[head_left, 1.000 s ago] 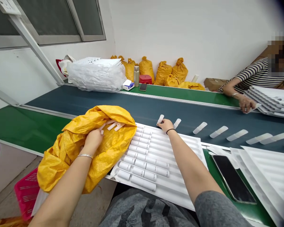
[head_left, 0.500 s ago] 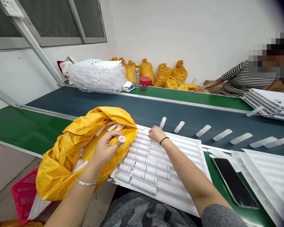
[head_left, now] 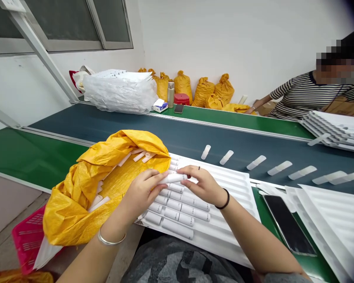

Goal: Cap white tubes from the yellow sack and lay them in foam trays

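My left hand [head_left: 144,193] grips one end of a white tube [head_left: 171,179]. The fingertips of my right hand [head_left: 203,184] pinch its other end, where small dark print shows. Between the hands the tube lies nearly level, above a white ribbed tray [head_left: 227,179]. Rows of similar printed tubes [head_left: 177,215] rest in the tray's grooves, mostly on its left side. Close by my left hand, an open yellow sack [head_left: 76,181] holds more loose white tubes [head_left: 98,202].
Translucent pieces [head_left: 256,162] stand in a line on the dark belt [head_left: 129,124]. A phone [head_left: 287,222] and stacked trays [head_left: 336,220] lie at right. A pink basket [head_left: 28,236] is below the sack. Across the belt, a person in a striped top [head_left: 297,94] reaches toward yellow bags.
My left hand has moved right from over the sack with the tube. My right hand has come back from the tray's far edge, and both hands now meet on the tube.
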The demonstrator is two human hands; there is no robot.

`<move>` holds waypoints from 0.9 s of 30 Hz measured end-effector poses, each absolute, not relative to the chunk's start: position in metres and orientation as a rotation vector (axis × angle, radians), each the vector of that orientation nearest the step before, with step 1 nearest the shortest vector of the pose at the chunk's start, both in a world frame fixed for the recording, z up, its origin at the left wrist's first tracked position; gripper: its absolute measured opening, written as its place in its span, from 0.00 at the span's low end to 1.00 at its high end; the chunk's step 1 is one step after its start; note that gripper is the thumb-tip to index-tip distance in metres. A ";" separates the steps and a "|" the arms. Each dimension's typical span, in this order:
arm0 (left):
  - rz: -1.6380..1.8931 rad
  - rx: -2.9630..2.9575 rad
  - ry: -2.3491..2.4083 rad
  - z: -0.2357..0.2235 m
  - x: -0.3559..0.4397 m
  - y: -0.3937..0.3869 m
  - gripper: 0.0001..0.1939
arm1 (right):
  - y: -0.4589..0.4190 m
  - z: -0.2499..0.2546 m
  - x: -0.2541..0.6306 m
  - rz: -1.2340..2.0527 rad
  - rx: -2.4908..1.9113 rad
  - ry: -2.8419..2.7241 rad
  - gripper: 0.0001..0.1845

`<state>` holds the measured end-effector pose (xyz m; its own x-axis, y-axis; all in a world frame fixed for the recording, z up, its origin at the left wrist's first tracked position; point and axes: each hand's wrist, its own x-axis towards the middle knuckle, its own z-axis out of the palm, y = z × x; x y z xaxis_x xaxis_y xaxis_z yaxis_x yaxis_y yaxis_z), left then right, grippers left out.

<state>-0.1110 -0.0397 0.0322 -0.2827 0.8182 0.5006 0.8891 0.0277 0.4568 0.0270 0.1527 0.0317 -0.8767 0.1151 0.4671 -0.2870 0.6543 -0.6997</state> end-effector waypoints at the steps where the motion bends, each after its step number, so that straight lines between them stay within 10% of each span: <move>1: -1.097 -1.822 -2.152 0.033 -0.108 -0.039 0.17 | 0.152 0.033 0.029 1.086 0.161 -2.400 0.15; 5: -1.165 -1.716 -2.308 0.034 -0.107 -0.041 0.27 | 0.152 0.033 0.033 0.996 0.068 -2.329 0.15; 11: -1.309 -1.719 -2.456 0.034 -0.114 -0.050 0.14 | 0.156 0.029 0.039 1.028 -0.037 -2.366 0.15; 27: -1.103 -1.787 -1.986 0.020 -0.102 -0.057 0.20 | 0.126 0.030 0.035 2.149 -0.372 -2.057 0.21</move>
<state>-0.1018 -0.0575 0.0202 -0.2158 0.7413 0.6355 0.9313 -0.0393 0.3621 0.0345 0.1257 0.0304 -0.9590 0.2720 -0.0791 0.0672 -0.0530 -0.9963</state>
